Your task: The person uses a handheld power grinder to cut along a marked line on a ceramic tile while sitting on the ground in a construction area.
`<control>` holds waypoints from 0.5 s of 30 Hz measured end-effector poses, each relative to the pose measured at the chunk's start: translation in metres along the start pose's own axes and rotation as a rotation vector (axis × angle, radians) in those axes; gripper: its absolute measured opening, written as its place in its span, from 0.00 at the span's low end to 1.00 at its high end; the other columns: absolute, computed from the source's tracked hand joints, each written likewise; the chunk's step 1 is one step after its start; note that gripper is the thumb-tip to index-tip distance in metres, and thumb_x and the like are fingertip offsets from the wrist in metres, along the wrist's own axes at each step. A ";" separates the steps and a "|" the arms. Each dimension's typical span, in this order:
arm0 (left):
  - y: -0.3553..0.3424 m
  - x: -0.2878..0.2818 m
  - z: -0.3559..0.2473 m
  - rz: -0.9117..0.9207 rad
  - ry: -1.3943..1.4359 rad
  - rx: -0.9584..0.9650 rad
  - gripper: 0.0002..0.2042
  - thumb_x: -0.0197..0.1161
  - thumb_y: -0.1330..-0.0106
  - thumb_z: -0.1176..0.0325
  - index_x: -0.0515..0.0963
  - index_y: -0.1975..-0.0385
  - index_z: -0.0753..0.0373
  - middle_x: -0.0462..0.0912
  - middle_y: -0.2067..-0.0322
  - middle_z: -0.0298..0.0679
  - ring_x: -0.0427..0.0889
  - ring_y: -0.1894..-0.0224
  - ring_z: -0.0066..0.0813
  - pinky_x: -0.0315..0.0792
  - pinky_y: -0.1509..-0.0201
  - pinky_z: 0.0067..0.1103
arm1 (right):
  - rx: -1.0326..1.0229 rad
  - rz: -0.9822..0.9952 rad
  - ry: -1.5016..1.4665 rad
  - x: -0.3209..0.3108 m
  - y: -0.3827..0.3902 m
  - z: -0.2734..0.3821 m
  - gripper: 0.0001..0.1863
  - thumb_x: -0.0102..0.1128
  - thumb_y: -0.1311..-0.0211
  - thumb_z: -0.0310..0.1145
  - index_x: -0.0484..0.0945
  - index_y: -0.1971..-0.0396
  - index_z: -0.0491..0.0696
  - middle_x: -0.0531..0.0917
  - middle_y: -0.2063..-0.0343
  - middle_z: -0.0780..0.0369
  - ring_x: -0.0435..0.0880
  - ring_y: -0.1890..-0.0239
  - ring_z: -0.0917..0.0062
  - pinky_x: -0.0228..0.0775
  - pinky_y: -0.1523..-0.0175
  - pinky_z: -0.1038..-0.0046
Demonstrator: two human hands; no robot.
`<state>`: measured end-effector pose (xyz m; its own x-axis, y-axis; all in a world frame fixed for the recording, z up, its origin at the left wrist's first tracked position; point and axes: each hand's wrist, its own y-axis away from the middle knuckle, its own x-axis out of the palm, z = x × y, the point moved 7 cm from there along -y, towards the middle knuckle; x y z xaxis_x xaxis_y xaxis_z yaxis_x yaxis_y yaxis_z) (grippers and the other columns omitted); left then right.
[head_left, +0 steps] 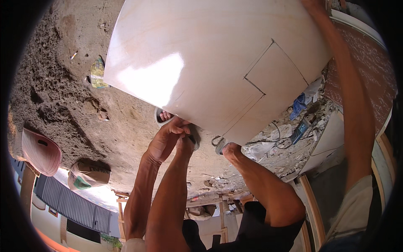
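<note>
A large glossy white tile [210, 67] takes up the upper middle, with dark drawn lines making an angular outline on its right part. A patch of bright light reflects off its left side. At its near edge my left hand [168, 136] has its fingers bent and pressed together on the rim. My right arm reaches up along the right side, and my right hand [314, 6] lies at the far right rim. The top of the picture cuts off its fingers. My sandalled feet [224, 147] stand close to the near edge.
A blue and black device [300, 131] and a dark cable [277, 140] lie on rubble at right, near blue plastic [298, 106]. A brown-red panel [357, 63] leans beyond. At left are sandy soil [54, 101], a crumpled packet [98, 73], a sack [89, 174] and a pinkish curved object [40, 153].
</note>
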<state>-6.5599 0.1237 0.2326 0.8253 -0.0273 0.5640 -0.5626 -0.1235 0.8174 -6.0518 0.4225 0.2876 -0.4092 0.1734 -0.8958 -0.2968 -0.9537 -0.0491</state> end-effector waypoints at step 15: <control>-0.101 0.035 0.007 0.298 0.049 -0.310 0.41 0.63 0.32 0.70 0.55 0.17 0.60 0.62 0.20 0.32 0.67 0.68 0.17 0.66 0.57 0.18 | -0.217 0.092 -0.024 0.086 -0.084 -0.017 0.27 0.58 0.20 0.53 0.85 0.61 0.40 0.87 0.70 0.53 0.82 0.66 0.64 0.74 0.53 0.60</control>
<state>-6.4742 0.1283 0.1685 0.6257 0.0319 0.7794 -0.7698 0.1866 0.6103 -6.0473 0.5134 0.2069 -0.4467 0.0867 -0.8905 -0.0663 -0.9958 -0.0636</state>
